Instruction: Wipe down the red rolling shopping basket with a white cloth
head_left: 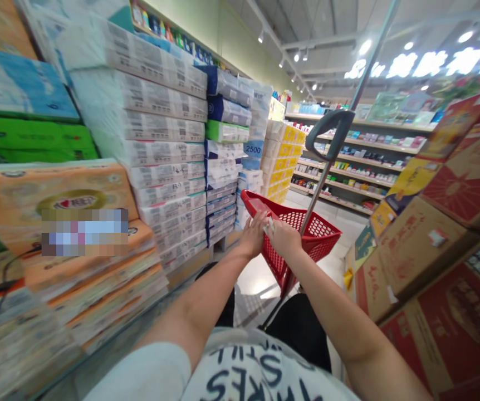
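A red plastic shopping basket point(320, 236) with perforated sides stands in front of my knees. Its grey loop handle point(327, 136) rises on a metal pole to the right. My left hand point(253, 235) is at the basket's near left corner, fingers drawn together by the red rim; what they grip is hidden. Right beside it, my right hand point(285, 238) is closed over the near side. A small crumpled white piece point(269, 225), perhaps tissue, shows between the hands, at my right fingertips.
Tall stacks of wrapped paper packs point(165, 117) line the left side, with orange tissue packs point(56, 189) nearer. Cardboard cartons point(427, 239) are piled on the right. Stocked shelves point(361, 161) stand at the back. Pale floor point(260, 278) shows beneath the basket.
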`<control>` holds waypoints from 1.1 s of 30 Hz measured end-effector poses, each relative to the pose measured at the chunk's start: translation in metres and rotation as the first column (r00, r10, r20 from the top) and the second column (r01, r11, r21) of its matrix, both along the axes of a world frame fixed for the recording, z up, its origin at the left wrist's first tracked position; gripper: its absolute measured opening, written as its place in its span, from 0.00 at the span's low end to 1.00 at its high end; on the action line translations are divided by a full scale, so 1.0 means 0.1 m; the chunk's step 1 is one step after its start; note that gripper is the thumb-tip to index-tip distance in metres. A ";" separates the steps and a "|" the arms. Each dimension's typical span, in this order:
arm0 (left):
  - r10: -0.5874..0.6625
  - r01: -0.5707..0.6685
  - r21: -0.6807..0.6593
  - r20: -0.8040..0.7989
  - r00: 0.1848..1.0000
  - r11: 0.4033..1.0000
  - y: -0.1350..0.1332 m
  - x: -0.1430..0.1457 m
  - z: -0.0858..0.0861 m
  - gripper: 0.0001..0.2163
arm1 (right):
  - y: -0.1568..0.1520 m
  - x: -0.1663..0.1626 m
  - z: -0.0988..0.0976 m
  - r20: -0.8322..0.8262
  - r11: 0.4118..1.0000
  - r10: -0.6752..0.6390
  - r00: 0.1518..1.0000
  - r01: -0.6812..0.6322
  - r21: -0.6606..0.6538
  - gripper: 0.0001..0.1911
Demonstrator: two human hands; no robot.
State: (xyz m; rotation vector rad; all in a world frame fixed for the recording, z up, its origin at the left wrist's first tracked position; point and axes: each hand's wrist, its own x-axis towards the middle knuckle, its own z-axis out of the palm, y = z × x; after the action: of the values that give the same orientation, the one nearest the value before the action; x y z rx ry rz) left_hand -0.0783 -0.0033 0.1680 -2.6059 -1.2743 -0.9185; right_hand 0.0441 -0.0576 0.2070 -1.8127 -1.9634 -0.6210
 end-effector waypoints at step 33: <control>-0.013 0.014 -0.026 0.023 1.000 1.000 -0.03 0.02 0.00 0.27 | -0.02 0.04 -0.06 -0.109 0.998 0.015 0.994 -0.008 0.061 0.18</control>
State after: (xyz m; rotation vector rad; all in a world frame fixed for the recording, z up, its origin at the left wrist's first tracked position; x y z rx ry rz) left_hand -0.0761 -0.0065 0.1678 -2.6346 -1.2842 -0.9434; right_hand 0.0484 -0.0595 0.2010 -1.7597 -1.8623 -0.5592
